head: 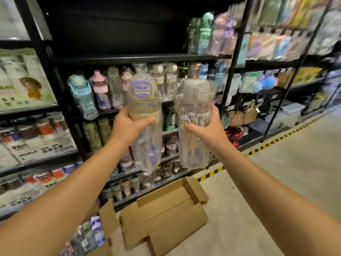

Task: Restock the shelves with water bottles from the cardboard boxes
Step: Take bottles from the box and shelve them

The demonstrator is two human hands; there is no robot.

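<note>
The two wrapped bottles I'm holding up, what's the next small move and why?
Probably reach forward and stand one on the bottle shelf row behind them. The left hand grips the purple-lidded bottle and the right hand grips the grey rabbit bottle, both upright and already at that row's height, so they only need setting down.

Grey concrete floor [287, 163], yellow-and-black striped tape [258, 148] along the foot of the racks, boxed goods with printed labels [27, 85] on the left, blurred pastel packets [273, 45] hanging on the right, brown paper bags [243, 113] low down beneath them
</note>
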